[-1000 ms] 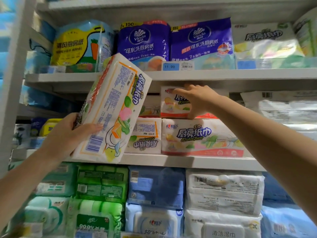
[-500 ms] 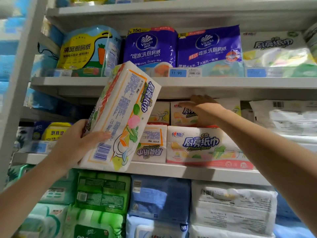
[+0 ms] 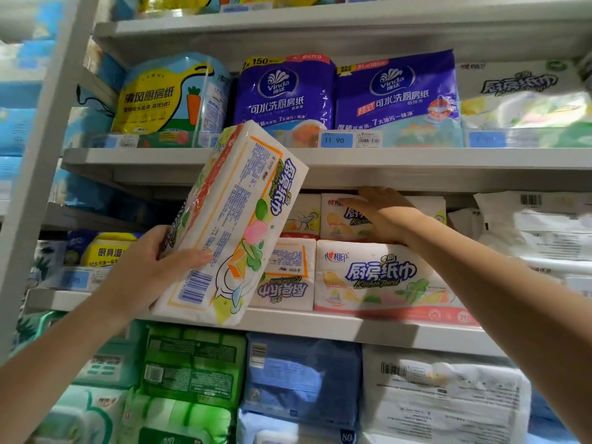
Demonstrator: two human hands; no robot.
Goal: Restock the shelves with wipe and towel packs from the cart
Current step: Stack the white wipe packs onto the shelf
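Kitchen towel pack [image 3: 230, 225] sits tilted in my left hand [image 3: 150, 274], fingers wrapped round its lower end, in front of the middle shelf [image 3: 352, 328]. I judge it light, soft and squashy, with slick film, so a broad hold across the short end suits it. My right hand [image 3: 381, 216] lies flat, fingers straight, against the upper stacked pack [image 3: 336, 219]. The pack below [image 3: 378, 277] reads "Kitchen Towel". Above are purple Vinda packs [image 3: 285, 91] and a price tag [image 3: 334, 140] reading 11 90.

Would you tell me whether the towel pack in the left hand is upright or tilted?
Tilted: the towel pack leans with its top to the right, its lower end gripped by the left hand.
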